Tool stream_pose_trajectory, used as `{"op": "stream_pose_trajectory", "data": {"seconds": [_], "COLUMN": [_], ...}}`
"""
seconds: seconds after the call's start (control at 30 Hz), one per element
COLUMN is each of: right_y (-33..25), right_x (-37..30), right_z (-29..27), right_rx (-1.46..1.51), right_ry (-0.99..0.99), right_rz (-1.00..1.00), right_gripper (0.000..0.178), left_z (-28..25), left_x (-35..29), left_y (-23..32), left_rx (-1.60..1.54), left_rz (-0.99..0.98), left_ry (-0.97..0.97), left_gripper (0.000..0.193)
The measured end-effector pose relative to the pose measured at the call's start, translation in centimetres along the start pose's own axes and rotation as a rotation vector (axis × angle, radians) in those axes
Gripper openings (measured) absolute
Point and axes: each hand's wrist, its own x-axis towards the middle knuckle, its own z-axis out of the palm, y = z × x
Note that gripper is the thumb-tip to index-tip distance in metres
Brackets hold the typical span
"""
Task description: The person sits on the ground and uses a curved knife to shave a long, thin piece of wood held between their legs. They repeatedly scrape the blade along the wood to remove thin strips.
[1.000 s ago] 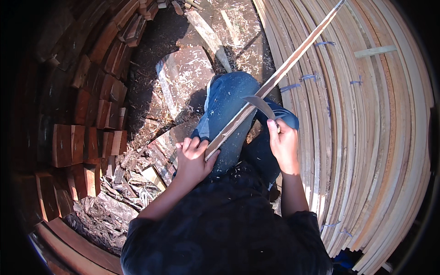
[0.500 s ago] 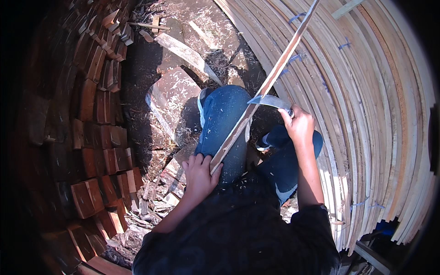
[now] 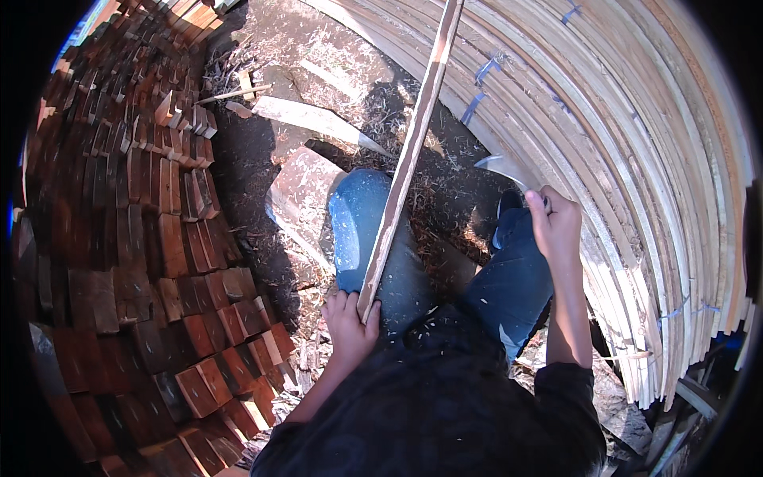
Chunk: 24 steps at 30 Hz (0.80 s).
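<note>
My left hand (image 3: 350, 324) is closed around the near end of a long, narrow wooden strip (image 3: 403, 176), which has a dark brown face and pale edges. The strip rests across my left thigh and slants up and away to the top of the view. In my right hand (image 3: 556, 222) is the handle of a knife with a curved, sickle-like blade (image 3: 509, 168). The blade points left, and a gap of ground shows between it and the strip. My fingers hide most of the handle.
Stacked reddish-brown wood blocks (image 3: 169, 262) rise on the left. Long pale wooden strips (image 3: 620, 159), some tied with blue bands, lie in a large pile on the right. A flat board (image 3: 306, 199), a pointed offcut (image 3: 314, 118) and many shavings lie on the ground ahead.
The knife has come off the strip and moved right with my right hand. The strip now stands steeper, its far end swung left. The head view has shifted.
</note>
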Motion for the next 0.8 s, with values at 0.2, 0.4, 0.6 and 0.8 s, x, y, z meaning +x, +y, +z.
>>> {"op": "stream_pose_trajectory", "data": {"seconds": [0.2, 0.4, 0.6, 0.8], "right_y": [-5.8, 5.7, 6.8, -2.4], "right_x": [1.5, 12.8, 1.7, -2.3], "right_z": [5.3, -3.6, -4.6, -3.3], "right_rx": [-0.022, 0.057, 0.392, 0.78], "right_ry": [0.015, 0.394, 0.186, -0.071], "right_rz": [-0.495, 0.497, 0.48, 0.415], "right_gripper": [0.051, 0.071, 0.054, 0.019], "left_z": [-1.0, -0.5, 0.9, 0.7], "left_x": [0.1, 0.4, 2.2, 4.7], "left_y": [0.7, 0.1, -0.5, -0.5], "left_rx": [0.062, 0.007, -0.074, -0.116], "left_rz": [-0.013, -0.008, 0.133, 0.221], "left_ry": [-0.058, -0.114, -0.086, -0.164], "left_gripper": [0.027, 0.027, 0.025, 0.025]}}
